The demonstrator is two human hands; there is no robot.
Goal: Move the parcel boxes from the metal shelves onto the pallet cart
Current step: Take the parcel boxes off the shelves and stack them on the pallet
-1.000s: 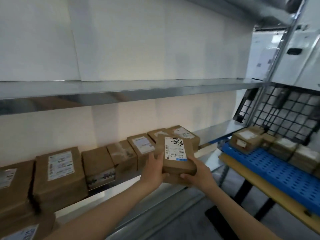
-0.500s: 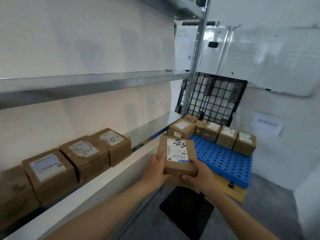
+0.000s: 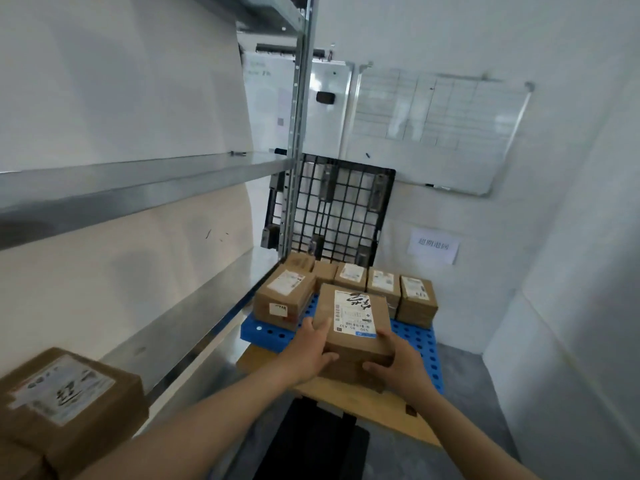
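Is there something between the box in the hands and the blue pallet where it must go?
Nothing visible does. Both the left hand and right hand hold the parcel box above the near part of the blue pallet. The parcels already loaded stand at its far side. The spot directly under the box is hidden.

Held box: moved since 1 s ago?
Yes. The held box, gripped by the left hand and right hand, has gone from the shelf front rightward to above the blue pallet.
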